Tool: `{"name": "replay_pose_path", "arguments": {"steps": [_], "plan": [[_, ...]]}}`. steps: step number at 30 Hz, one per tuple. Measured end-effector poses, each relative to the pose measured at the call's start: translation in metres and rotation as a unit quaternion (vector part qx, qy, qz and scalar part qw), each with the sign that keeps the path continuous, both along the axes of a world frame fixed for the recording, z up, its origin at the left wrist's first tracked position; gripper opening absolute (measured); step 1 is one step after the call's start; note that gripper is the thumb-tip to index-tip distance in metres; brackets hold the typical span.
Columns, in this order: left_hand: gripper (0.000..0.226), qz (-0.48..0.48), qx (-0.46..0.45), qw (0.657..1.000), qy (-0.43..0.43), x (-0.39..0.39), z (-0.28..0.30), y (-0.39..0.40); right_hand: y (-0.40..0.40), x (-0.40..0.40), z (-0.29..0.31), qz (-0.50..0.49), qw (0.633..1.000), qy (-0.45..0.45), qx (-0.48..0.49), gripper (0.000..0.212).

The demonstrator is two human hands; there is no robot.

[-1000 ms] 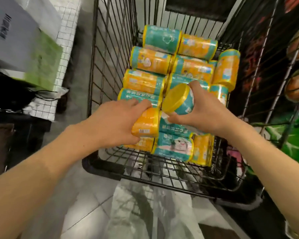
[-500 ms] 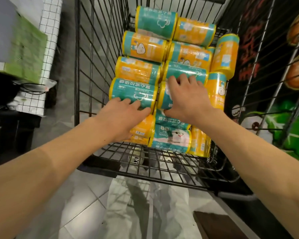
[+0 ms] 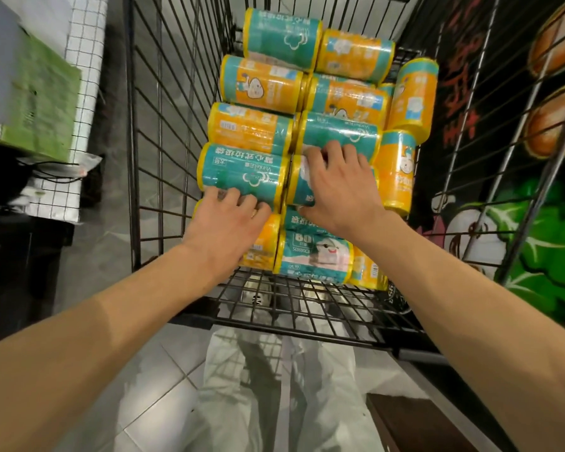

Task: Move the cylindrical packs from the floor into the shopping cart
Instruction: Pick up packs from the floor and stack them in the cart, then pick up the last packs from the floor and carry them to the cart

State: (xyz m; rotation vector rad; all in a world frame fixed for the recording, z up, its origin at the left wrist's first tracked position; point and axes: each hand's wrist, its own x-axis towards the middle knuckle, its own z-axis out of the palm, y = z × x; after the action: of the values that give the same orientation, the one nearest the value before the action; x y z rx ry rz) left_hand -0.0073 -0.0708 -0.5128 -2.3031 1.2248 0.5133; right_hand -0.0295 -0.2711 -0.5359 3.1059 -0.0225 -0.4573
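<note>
The right hand [image 3: 340,187] has its grip curled over a teal pack [image 3: 299,181] lying on top of the pile in the shopping cart [image 3: 163,125], fingers draped across its far side and thumb at its near edge, so the pack is held down rather than lifted; this looks like seating it into the row so it will not roll. Just left of that grip, the left hand [image 3: 227,228] lies with its fingers slightly bent against the near lower side of a second teal pack [image 3: 242,174], apparently steadying it; the hand covers what lies beneath, so I cannot tell whether it holds anything. Both packs lie on their sides with the long axis running left to right, yellow end caps facing the cart's side walls, matching the rows of orange and teal packs beyond the grips. To the right of the right grip, two orange packs [image 3: 398,171] stand nearly upright against the wire wall, filling the narrow gap there. Below the grips, further packs form the lower layer on the cart's wire floor.
</note>
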Motion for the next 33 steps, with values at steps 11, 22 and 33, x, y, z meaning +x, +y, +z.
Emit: {"name": "replay_pose_path", "arguments": {"steps": [11,22,33], "plan": [[0.085,0.088,-0.031,0.994,0.052,0.031,0.087,-0.002,-0.026,-0.014,0.096,0.011,0.997,0.066,0.025,0.083],[0.073,0.096,-0.152,0.983,0.018,0.03,0.263,-0.055,-0.06,-0.035,0.268,-0.025,0.998,-0.003,0.056,0.085],[0.079,0.054,-0.284,0.957,-0.039,0.024,0.352,-0.097,-0.094,-0.081,0.383,-0.128,0.984,-0.102,0.072,0.09]]}}
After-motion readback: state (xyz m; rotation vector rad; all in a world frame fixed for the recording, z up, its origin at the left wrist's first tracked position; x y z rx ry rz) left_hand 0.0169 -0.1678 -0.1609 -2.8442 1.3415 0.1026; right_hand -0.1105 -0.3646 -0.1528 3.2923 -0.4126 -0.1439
